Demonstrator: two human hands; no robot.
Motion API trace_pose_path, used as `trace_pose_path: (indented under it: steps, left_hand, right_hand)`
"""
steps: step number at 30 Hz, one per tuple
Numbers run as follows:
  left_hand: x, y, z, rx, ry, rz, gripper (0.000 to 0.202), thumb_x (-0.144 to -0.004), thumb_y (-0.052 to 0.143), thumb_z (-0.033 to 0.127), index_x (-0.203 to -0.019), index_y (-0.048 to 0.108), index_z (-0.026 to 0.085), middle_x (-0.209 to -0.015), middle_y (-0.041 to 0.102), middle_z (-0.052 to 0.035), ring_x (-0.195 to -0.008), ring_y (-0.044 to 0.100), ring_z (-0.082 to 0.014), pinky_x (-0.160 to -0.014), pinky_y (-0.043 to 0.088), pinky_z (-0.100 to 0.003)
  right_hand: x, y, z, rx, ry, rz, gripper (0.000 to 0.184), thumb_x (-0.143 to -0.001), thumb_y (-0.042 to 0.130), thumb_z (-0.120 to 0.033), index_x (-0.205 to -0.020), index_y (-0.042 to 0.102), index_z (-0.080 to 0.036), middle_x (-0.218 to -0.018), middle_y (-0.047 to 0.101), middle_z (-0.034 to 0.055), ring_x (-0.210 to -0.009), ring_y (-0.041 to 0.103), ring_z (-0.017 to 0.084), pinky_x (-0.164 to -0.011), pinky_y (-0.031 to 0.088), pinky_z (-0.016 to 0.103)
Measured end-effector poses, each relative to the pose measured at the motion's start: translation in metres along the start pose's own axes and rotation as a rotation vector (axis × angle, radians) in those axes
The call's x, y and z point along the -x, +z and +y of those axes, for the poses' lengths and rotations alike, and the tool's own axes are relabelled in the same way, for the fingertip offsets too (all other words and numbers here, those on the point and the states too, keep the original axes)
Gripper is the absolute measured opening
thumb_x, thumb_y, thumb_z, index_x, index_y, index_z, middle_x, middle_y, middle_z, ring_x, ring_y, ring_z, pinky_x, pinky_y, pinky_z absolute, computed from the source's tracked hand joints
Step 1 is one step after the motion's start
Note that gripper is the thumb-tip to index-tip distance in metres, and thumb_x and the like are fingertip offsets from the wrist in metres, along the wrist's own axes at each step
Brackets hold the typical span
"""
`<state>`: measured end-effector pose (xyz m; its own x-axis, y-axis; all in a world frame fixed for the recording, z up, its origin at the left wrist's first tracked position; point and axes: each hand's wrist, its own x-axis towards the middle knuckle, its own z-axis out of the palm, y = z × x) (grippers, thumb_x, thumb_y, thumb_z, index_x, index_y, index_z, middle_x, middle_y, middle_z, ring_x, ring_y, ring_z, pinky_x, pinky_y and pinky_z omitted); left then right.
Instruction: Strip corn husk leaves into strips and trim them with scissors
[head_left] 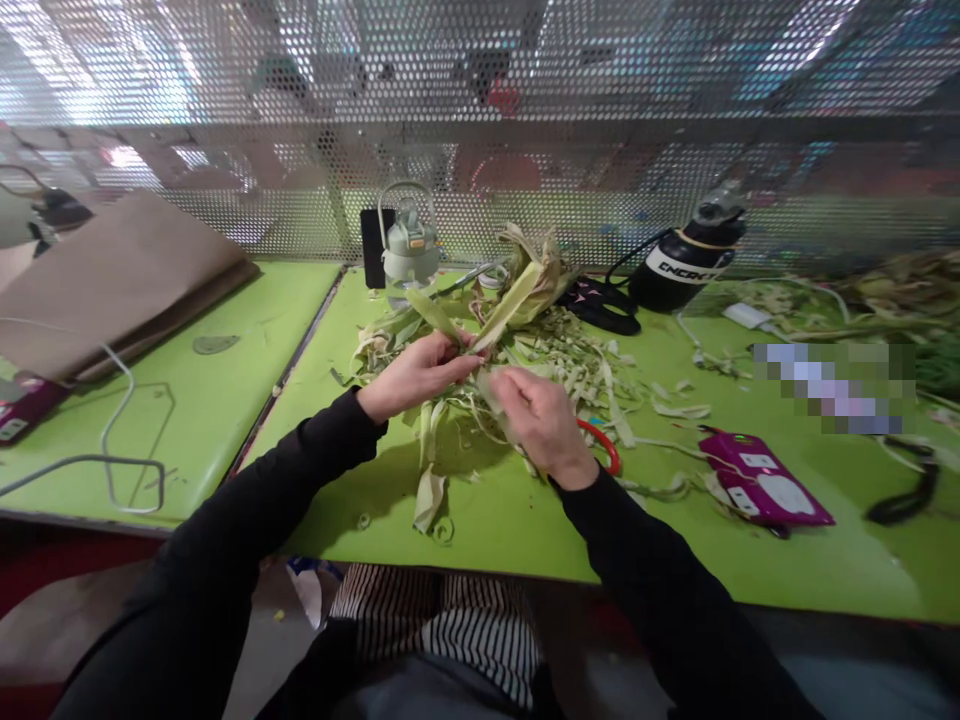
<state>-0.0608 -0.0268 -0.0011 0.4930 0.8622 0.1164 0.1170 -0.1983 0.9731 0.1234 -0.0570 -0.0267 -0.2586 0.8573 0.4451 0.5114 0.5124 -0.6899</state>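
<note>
My left hand [420, 374] pinches long pale-green leaf strips [511, 312] that look like corn husk; their ends fan out above the fingers. Just to its right, my right hand [541, 418] is closed and slightly blurred, gripping a pale strip of the same husk between thumb and fingers. Beneath and behind both hands spreads a pile of husk shreds [574, 365]. A bundle of drier, brownish husks [541, 262] rises at the back of it. One loose strip [429, 495] hangs toward the table's front. Beside my right wrist lies a red loop [606, 448], partly hidden.
The green table [337, 530] meets a perforated metal screen [465, 130] behind. At the back stand a pale lidded bottle [411, 250], a dark phone [373, 250] and a tilted black bottle [679, 268]. A purple power strip [766, 480] lies right; brown paper [127, 270] lies left.
</note>
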Motion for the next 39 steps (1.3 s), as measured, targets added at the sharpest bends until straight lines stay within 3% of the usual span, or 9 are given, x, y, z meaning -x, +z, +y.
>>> trace_pose_path:
  steps: [4,8,11,17,21,24,26,32,39]
  left_hand:
    - [0.001,0.005,-0.006,-0.042,0.008,-0.154,0.018,-0.083,0.063,0.031,-0.085,0.055,0.015,-0.067,0.044,0.0045,-0.057,0.037,-0.0073,-0.054,0.030,-0.025]
    - [0.004,0.016,-0.009,-0.140,-0.011,-0.133,0.026,-0.087,0.059,0.038,-0.073,0.049,0.017,-0.058,0.033,0.0074,-0.050,0.028,-0.0064,-0.051,0.023,-0.025]
    - [0.007,0.023,-0.010,-0.146,-0.010,-0.079,0.027,-0.088,0.055,0.038,-0.073,0.050,0.017,-0.057,0.034,0.0067,-0.049,0.029,-0.0065,-0.050,0.023,-0.025]
    - [0.009,0.030,-0.016,-0.067,-0.004,-0.086,0.023,-0.085,0.055,0.038,-0.077,0.053,0.016,-0.060,0.038,0.0055,-0.051,0.030,-0.0072,-0.050,0.024,-0.025]
    - [0.011,0.029,-0.017,-0.024,-0.106,-0.150,0.023,-0.083,0.052,0.033,-0.066,0.049,0.017,-0.057,0.037,0.0045,-0.050,0.030,-0.0074,-0.048,0.023,-0.025]
    - [0.012,0.029,-0.020,0.046,-0.178,-0.175,0.024,-0.083,0.045,0.028,-0.064,0.053,0.016,-0.062,0.048,0.0003,-0.055,0.039,-0.0092,-0.051,0.031,-0.025]
    - [0.012,0.029,-0.021,0.086,-0.189,-0.191,0.025,-0.083,0.042,0.028,-0.065,0.055,0.016,-0.065,0.051,-0.0008,-0.056,0.041,-0.0097,-0.053,0.034,-0.025]
    - [0.016,0.030,-0.016,0.023,-0.114,-0.192,0.015,-0.081,0.043,0.024,-0.067,0.048,0.019,-0.067,0.055,-0.0005,-0.060,0.044,-0.0110,-0.058,0.036,-0.027]
    - [0.022,0.041,-0.014,-0.144,-0.064,-0.122,0.009,-0.077,0.045,0.018,-0.070,0.050,0.018,-0.065,0.053,0.0011,-0.060,0.045,-0.0119,-0.059,0.036,-0.027]
  right_hand:
    - [-0.006,0.001,0.009,-0.284,0.189,0.063,0.038,-0.090,0.055,-0.058,-0.097,0.066,-0.022,-0.082,0.063,0.0022,-0.074,0.055,0.017,-0.069,0.044,0.031]
    - [-0.006,0.005,0.013,-0.382,0.244,0.104,0.041,-0.086,0.061,-0.059,-0.086,0.072,-0.020,-0.071,0.061,0.0012,-0.067,0.053,0.015,-0.066,0.044,0.029]
    - [-0.002,0.008,0.014,-0.404,0.277,0.177,0.040,-0.087,0.060,-0.058,-0.081,0.072,-0.020,-0.060,0.049,-0.0028,-0.055,0.041,0.011,-0.055,0.035,0.026]
    - [-0.002,0.011,0.019,-0.541,0.269,0.255,0.039,-0.084,0.063,-0.061,-0.078,0.068,-0.022,-0.061,0.048,-0.0033,-0.055,0.043,0.011,-0.054,0.037,0.026]
    - [-0.008,0.004,0.021,-0.602,0.333,0.073,0.040,-0.082,0.064,-0.062,-0.083,0.067,-0.022,-0.066,0.056,-0.0015,-0.057,0.048,0.012,-0.056,0.042,0.028]
    - [-0.009,0.000,0.021,-0.497,0.268,-0.071,0.032,-0.077,0.073,-0.052,-0.089,0.070,-0.023,-0.080,0.062,-0.0002,-0.071,0.055,0.014,-0.068,0.046,0.030]
    - [-0.009,0.000,0.020,-0.469,0.233,-0.087,0.024,-0.074,0.077,-0.044,-0.082,0.069,-0.023,-0.083,0.061,-0.0010,-0.078,0.055,0.014,-0.073,0.046,0.030]
    - [-0.007,0.008,0.012,-0.734,0.427,0.055,0.027,-0.068,0.078,-0.038,-0.070,0.058,-0.021,-0.066,0.050,-0.0049,-0.060,0.045,0.010,-0.053,0.038,0.025]
    - [-0.006,0.012,0.004,-0.786,0.500,0.121,0.038,-0.061,0.081,-0.044,-0.070,0.053,-0.022,-0.062,0.045,-0.0059,-0.054,0.042,0.009,-0.043,0.034,0.022]
